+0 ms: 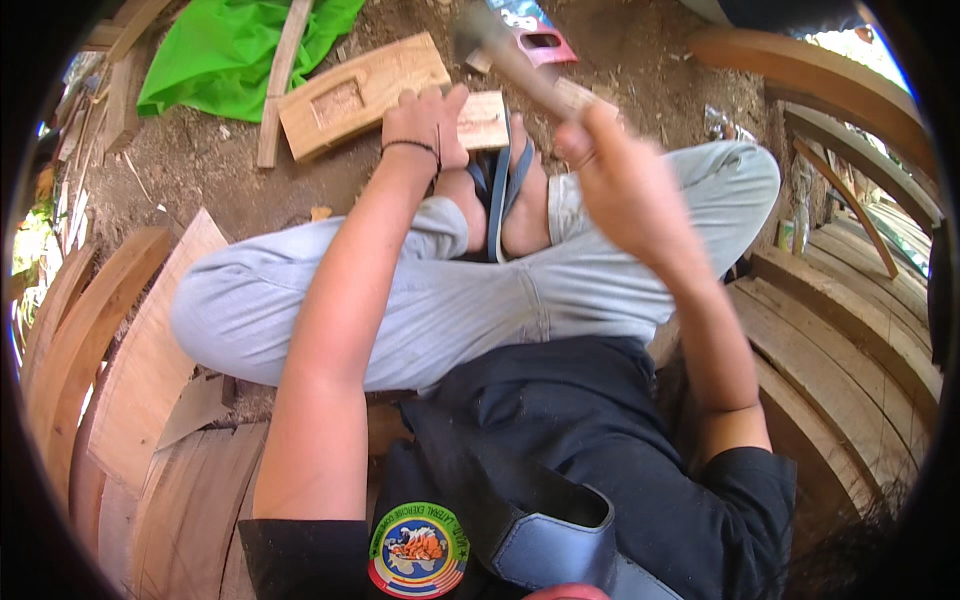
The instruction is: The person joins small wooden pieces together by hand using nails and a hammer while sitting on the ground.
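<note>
My right hand is closed around the wooden handle of a hammer, raised over my feet. Motion smears both, and the hammer's dark head lies toward the top of the view. Fingers bent, my left hand grips the near right end of a wooden block that has a rectangular recess cut into its face. Against that hand's thumb side, a smaller pale wood block lies just in front of my sandalled feet. Whether the left hand also pinches something small is hidden.
A green cloth lies at far left with a wood strip across it. A pink-and-blue packet rests on the dirt ahead. Curved timber pieces stand at left, and wooden planks lie at right. My crossed legs frame the work.
</note>
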`<state>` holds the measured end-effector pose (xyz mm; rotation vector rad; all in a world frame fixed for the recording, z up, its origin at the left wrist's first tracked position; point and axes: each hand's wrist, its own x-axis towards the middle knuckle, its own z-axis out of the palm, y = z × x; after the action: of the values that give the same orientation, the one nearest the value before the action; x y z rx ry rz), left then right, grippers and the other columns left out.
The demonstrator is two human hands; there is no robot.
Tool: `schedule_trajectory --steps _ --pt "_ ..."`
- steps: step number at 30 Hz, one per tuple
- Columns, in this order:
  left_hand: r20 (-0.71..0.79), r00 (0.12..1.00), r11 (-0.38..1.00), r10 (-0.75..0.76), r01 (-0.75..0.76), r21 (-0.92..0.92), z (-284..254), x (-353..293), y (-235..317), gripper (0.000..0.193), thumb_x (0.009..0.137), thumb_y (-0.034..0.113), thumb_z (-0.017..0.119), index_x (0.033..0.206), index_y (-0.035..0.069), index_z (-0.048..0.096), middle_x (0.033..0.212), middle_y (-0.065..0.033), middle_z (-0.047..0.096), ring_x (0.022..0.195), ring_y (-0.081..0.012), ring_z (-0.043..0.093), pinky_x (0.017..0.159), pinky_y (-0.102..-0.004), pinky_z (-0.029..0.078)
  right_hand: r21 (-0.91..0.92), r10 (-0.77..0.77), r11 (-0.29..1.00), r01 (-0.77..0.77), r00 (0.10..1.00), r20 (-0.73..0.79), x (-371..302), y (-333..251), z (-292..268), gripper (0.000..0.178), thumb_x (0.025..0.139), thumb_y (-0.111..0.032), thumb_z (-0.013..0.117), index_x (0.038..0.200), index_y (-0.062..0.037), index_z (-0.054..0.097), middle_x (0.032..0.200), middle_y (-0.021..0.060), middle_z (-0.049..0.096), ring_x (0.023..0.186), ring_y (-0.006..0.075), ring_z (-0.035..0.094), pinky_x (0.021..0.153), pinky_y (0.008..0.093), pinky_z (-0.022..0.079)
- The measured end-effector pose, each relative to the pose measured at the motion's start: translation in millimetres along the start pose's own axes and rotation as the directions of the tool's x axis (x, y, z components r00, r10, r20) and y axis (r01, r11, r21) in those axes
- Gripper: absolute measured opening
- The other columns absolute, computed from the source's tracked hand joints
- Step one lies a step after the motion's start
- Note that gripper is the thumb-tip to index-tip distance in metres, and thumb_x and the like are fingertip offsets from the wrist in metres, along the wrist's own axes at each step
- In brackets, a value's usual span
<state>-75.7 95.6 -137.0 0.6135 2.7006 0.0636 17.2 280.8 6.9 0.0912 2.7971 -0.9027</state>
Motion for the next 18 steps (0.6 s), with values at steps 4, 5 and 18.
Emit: schedule_trajectory --steps 4,5,18 --pt "0.020 1.000 1.000 -0.007 0.008 -0.020 -3 2 -1 0.055 0.069 0.025 0.072 0.121 0.020 0.054 0.114 -0.0124 0.062 0.109 -0.0365 0.061 0.086 -0.0468 0.056 0.271 -0.129 0.931 0.245 0.914 -0.385 -5 -36 -58 0.031 0.107 -0.031 0.045 0.113 -0.0021 0.056 0.070 0.0057 0.052 0.057 0.0146 0.046 0.051 0.0275 0.037" --pt "0.001 1.000 0.998 0.025 -0.025 -0.055 0 6 -1 0.056 0.068 0.025 0.071 0.121 0.020 0.054 0.114 -0.0130 0.062 0.110 -0.0378 0.060 0.087 -0.0479 0.055 0.299 -0.140 0.905 0.303 0.876 -0.462 -10 -35 -67 0.036 0.109 -0.032 0.041 0.119 -0.0010 0.057 0.067 -0.0020 0.046 0.051 0.0018 0.037 0.045 0.0187 0.031" --pt "-0.090 0.977 0.981 0.194 -0.195 -0.006 30 18 -12 0.061 0.065 0.025 0.072 0.120 0.009 0.050 0.107 -0.0195 0.057 0.098 -0.0426 0.055 0.087 -0.0499 0.047 0.960 0.356 0.187 -0.210 0.925 0.133 -44 38 -4 0.034 0.108 -0.038 0.041 0.112 -0.0058 0.051 0.068 -0.0025 0.046 0.049 0.0036 0.041 0.044 0.0200 0.036"
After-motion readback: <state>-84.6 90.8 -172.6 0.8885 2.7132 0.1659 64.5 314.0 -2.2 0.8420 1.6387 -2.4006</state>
